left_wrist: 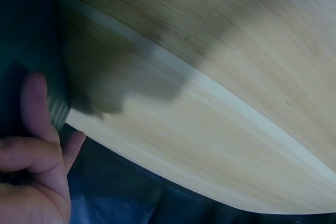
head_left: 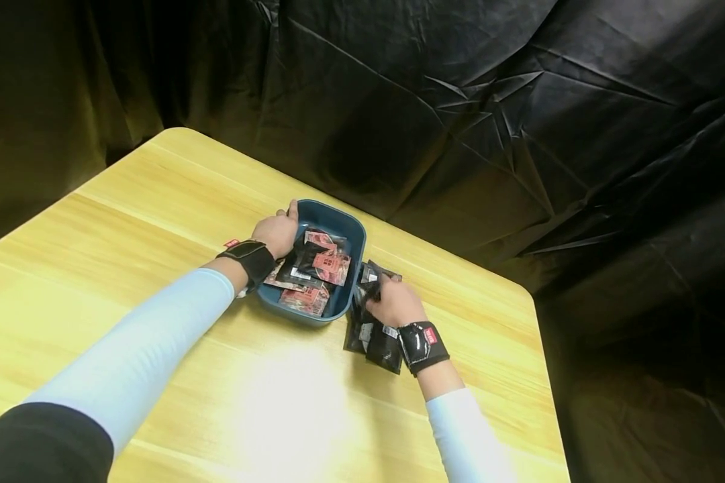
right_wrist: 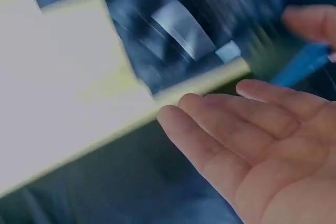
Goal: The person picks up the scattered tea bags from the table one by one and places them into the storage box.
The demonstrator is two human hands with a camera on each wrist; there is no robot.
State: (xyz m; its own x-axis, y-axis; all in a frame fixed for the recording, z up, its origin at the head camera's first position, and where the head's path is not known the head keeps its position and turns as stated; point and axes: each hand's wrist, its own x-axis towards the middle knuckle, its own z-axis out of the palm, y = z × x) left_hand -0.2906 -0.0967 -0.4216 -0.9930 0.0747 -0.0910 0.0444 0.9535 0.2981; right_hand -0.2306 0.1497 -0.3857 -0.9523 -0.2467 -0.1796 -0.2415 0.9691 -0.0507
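Observation:
A dark blue rounded plastic bin point(head_left: 266, 302) stands on the wooden table with several black and red printed packets point(head_left: 331, 266) lying in it. My left hand point(head_left: 278, 231) grips its left wall. In the left wrist view, fingers of the left hand point(left_wrist: 37, 156) lie against the bin's outer side point(left_wrist: 26, 40). Just right of the bin, several black packets point(head_left: 383, 349) with white labels lie overlapping on the table. Over them is my right hand point(head_left: 399, 303). The right wrist view shows the right hand point(right_wrist: 252, 140) with fingers extended and thumb apart beside the blurred packets point(right_wrist: 184, 30).
The light wooden table point(head_left: 157, 221) has rounded corners, and its far edge runs close behind the bin. Black sheeting point(head_left: 429, 121) hangs behind and to the right of the table. A bright glare lies on the tabletop in front of the bin.

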